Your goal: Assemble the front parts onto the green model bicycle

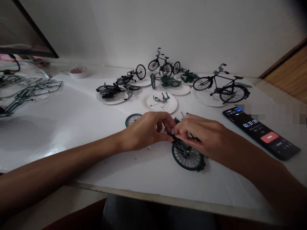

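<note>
Both of my hands work on a green toy bicycle near the front of the white table. My left hand pinches the dark frame between thumb and fingers. Close against it, my right hand is closed on the same bicycle, its fingertips pressed together. One spoked wheel shows below the right hand; another green-rimmed wheel shows behind my left hand. Most of the frame is hidden by my fingers. Beyond my hands, a paper plate carries small silver parts.
Finished-looking toy bicycles and partly built ones stand or lie on paper plates behind. A phone with a running timer lies at right. Green part frames, a small bowl and a monitor are at left. The table's front edge is close.
</note>
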Tool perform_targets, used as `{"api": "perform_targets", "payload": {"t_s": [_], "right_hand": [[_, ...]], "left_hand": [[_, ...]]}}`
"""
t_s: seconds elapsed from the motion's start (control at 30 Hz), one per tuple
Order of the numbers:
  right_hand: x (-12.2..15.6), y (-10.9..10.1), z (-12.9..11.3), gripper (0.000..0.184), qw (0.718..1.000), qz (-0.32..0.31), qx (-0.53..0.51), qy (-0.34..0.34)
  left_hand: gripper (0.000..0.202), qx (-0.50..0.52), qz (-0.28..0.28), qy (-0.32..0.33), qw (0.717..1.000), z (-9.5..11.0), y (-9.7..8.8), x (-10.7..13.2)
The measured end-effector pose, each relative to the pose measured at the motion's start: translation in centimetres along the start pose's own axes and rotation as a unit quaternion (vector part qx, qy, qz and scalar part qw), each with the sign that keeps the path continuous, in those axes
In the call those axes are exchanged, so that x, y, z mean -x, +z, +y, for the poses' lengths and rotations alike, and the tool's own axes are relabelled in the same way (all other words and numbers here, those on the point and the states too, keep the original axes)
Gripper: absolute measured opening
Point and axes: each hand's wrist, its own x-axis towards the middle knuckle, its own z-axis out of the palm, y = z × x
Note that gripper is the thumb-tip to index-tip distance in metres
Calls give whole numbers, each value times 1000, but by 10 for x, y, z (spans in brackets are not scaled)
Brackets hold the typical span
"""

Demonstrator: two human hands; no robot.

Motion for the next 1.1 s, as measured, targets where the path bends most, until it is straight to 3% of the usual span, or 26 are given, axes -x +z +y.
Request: {"api": "perform_targets", "payload": {"t_s": [0.3,0.87,1.0,1.1], "right_hand": [[2,-1,1,23,998,-25,32,-57],[3,0,3,24,999,-18,13,-49],[2,-1,3,20,998,9,21,-51],[3,-6,10,6,994,95,54,-26]], "left_hand": [[29,-8,12,-10,1000,0,3,1],[37,19,19,-1,1000,1,10,2],[34,9,18,13,1000,1,12,3],[34,4,17,22,1000,2,13,5]]}}
